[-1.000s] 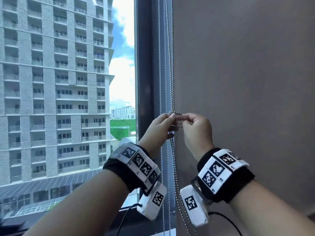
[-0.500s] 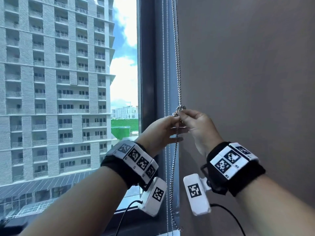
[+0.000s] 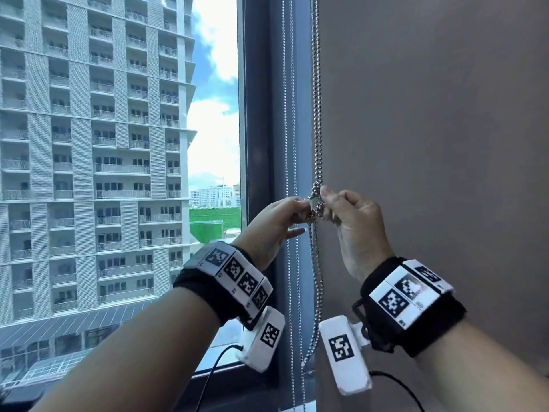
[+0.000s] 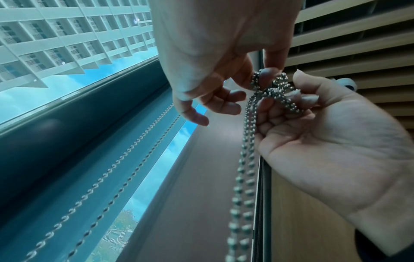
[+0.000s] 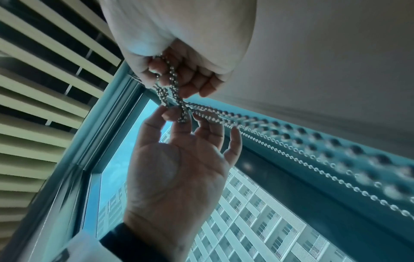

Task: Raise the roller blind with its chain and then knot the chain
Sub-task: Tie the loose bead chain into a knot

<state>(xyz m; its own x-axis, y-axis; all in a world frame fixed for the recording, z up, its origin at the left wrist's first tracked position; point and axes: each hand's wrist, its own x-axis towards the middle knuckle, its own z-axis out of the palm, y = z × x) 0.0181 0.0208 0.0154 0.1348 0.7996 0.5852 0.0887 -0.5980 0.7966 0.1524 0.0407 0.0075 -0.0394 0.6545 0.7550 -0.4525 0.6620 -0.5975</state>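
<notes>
The left hand [image 3: 271,223] pinches a loop of the beaded chain [image 3: 317,120] between thumb and forefinger, its other fingers [image 4: 224,106] hanging loosely spread. The right hand [image 3: 353,217] has its fingers curled round the strands on the other side of the half-formed knot [image 3: 315,203], which sits between the 2 hands, just beside the edge of the wall [image 3: 430,144].

The knot looks loose, and the smooth beads probably slide easily on each other, so a slack pinch on either side could let the loop pull back out. An uneven tug might also drag 1 strand and turn the blind's mechanism, which is out of view. A second, thinner chain [image 3: 292,129] hangs near, against the window frame [image 3: 258,129], and could be caught up in the knot if the hands drift leftward.
</notes>
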